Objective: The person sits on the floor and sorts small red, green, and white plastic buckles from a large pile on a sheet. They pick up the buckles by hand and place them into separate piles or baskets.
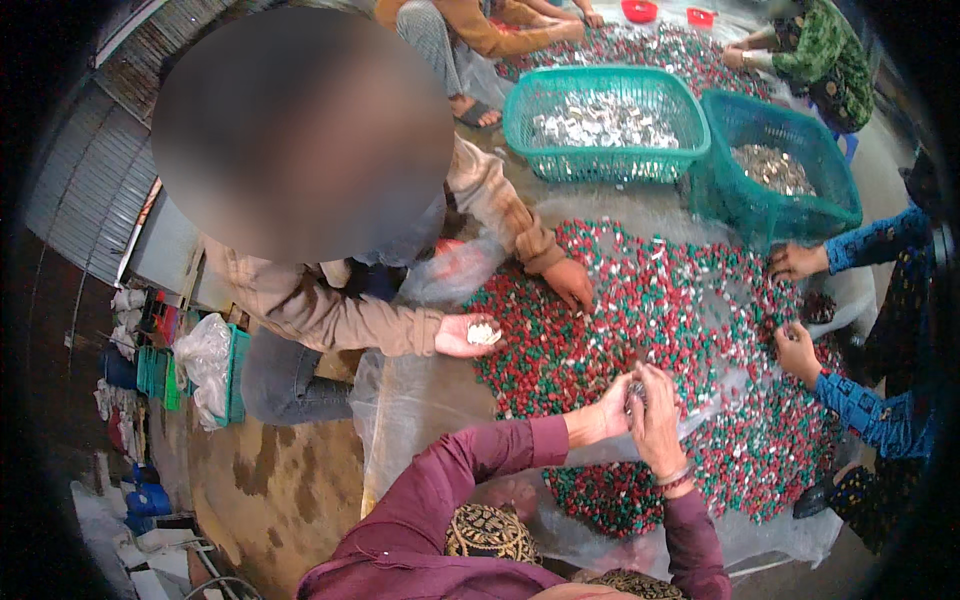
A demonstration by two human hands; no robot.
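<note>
My left hand [606, 410] and my right hand [655, 418] are brought together, fingers curled, above a wide spread of small red, green and white pieces [590, 490]. Between them shows a bit of something dark and shiny, too small to name. Maroon sleeves cover my forearms, and a bracelet [676, 478] circles my right wrist. The pieces lie on clear plastic sheeting [385, 410]. Across from me at the left, a person's open palm holds several whitish pieces [484, 333], while that person's other hand [570, 284] reaches down into the spread.
A teal basket [605, 166] of silvery pieces stands beyond the spread. Right of it is another teal basket [835, 215] with duller metallic pieces. A blue-sleeved person's hands [797, 352] work at the right. More people and red bowls [639, 11] are farther back.
</note>
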